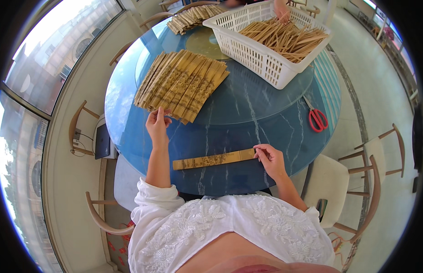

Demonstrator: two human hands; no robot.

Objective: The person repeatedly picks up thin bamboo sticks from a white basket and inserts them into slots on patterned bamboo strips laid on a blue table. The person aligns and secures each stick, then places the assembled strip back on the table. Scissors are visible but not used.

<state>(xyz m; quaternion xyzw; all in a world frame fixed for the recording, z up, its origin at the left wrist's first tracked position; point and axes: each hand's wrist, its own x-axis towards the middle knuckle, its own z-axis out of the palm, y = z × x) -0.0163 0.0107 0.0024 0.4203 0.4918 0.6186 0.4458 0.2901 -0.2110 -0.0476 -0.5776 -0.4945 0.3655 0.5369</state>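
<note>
A single long, flat gold paper sleeve (pixel 213 160) with dark printing lies across the near part of the table. My right hand (pixel 270 159) pinches its right end between thumb and fingers. Farther off on the left, many similar gold sleeves are fanned out in an overlapping pile (pixel 186 82). At that pile's near edge is my left hand (pixel 158 125), its thumb and fingertips closed on the end of a sleeve there. The exact grip is partly hidden by the fingers.
A white plastic basket (pixel 270 68) of thin wooden sticks (pixel 289 38) stands at the far right; another person's hand (pixel 281 10) reaches into it. Red-handled scissors (pixel 318 120) lie near the right edge. More bundled sleeves (pixel 193 18) sit at the back. Chairs surround the round blue table (pixel 248 109).
</note>
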